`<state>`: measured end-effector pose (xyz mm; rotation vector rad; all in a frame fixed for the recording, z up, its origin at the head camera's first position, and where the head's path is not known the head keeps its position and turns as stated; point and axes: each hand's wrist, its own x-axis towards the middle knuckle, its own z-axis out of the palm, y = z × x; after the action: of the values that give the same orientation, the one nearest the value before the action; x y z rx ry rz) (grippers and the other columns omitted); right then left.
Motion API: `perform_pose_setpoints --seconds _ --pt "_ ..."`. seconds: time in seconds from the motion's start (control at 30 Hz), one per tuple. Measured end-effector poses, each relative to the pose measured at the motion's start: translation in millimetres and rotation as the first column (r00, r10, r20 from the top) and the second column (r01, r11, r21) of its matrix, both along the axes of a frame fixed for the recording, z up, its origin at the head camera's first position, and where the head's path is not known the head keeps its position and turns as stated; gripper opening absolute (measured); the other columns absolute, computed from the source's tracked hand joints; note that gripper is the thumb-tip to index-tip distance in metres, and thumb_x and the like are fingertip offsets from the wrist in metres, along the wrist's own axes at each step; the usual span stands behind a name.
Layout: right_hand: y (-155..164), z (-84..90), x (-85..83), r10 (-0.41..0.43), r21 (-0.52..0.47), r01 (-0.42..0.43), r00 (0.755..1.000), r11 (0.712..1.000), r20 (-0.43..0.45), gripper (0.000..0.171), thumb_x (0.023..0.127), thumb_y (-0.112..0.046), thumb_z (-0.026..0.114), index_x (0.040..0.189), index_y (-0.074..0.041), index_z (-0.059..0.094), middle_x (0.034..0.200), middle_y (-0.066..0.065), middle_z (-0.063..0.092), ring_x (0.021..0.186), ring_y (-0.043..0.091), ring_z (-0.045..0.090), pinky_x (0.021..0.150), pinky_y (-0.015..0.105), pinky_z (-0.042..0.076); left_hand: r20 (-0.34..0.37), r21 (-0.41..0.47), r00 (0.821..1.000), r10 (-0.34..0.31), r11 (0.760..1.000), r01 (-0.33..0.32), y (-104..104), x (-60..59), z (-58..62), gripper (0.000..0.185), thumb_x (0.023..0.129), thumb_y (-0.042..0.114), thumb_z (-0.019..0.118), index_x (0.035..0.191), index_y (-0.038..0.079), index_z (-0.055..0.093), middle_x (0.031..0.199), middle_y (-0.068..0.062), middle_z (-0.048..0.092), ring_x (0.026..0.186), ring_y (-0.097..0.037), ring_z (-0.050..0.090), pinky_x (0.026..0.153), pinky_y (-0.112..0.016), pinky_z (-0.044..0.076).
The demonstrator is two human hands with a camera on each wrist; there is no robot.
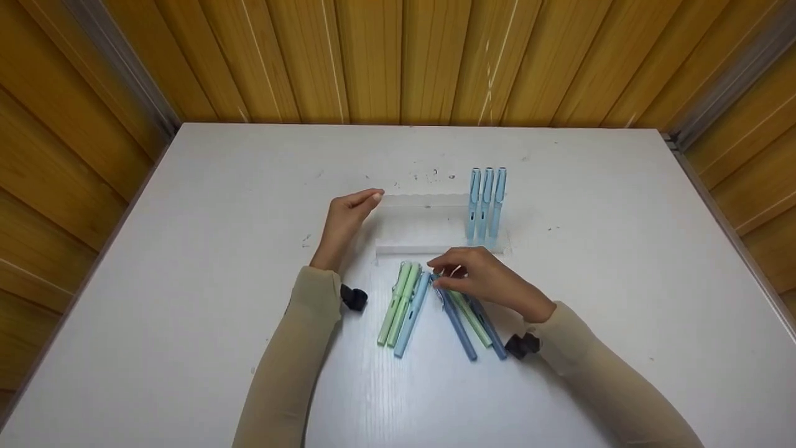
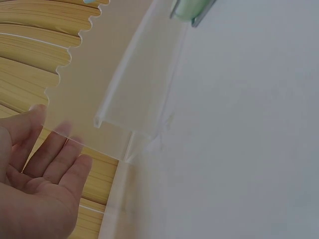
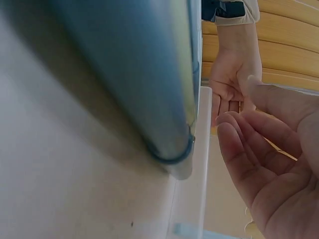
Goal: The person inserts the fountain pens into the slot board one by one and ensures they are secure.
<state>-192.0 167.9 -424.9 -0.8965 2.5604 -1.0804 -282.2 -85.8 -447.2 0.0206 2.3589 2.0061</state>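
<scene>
**Two hands at work over a scatter of pastel pens**

The right hand point(image 1: 482, 280) hovers low over a loose cluster of pens on the white counter point(image 1: 186, 280), fingers bent downward and fingertips touching the top ends of the dark blue pen point(image 1: 460, 330) and the green pen point(image 1: 474, 320) beside it — whether it actually pinches one cannot be told from the head view. In the right wrist view a blue pen barrel point(image 3: 129, 79) fills the frame close up, and the fingers point(image 3: 249, 159) sit loosely curled next to it without closing around it.

The left hand point(image 1: 345, 224) rests at the left end of a clear plastic pen rack point(image 1: 429, 224), fingers straight and relaxed, fingertips against the rack's scalloped back rail. The left wrist view shows the palm point(image 2: 35, 194) spread open, with the transparent rail point(image 2: 134, 99) just beside the fingertips.

Between the two hands, just in front of the rack, lie two light green pens point(image 1: 398, 305) and a light blue pen point(image 1: 413, 314), side by side and touching. A second dark blue pen point(image 1: 491, 333) lies under the right hand's wrist side.

Three light blue pens point(image 1: 486, 205) lie side by side across the right end of the rack. Both arms wear beige sleeves — each with a small black wrist camera point(image 1: 354, 298). Wood-panelled walls point(image 1: 398, 56) enclose the counter.
</scene>
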Motion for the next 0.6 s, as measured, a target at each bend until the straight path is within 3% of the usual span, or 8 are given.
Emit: perform_pose_setpoints --seconds 0.2,0.6 --pt "-12 4.5 -0.2 -0.019 0.027 0.018 0.999 0.999 0.051 0.034 0.087 -0.014 0.071 0.116 0.004 0.067 0.096 0.009 0.071 0.086 0.017 0.065 0.077 0.028 0.056 -0.001 -0.002 1.0 0.0 1.0 0.0 0 0.4 0.6 0.033 0.092 0.035 0.065 0.117 0.015 0.07 0.125 -0.001 0.066 0.124 -0.015 0.056 0.106 -0.033 0.043" --pt "-32 10.4 -6.1 -0.13 0.175 0.095 0.972 0.98 0.198 0.04 0.09 -0.021 0.069 0.12 0.004 0.064 0.08 0.008 0.071 0.062 0.01 0.059 0.056 0.022 0.048 0.0 0.037 1.0 0.001 0.999 -0.001 0 0.6 0.1 0.032 0.092 0.033 0.066 0.117 0.014 0.07 0.125 -0.002 0.066 0.125 -0.015 0.055 0.107 -0.034 0.042"
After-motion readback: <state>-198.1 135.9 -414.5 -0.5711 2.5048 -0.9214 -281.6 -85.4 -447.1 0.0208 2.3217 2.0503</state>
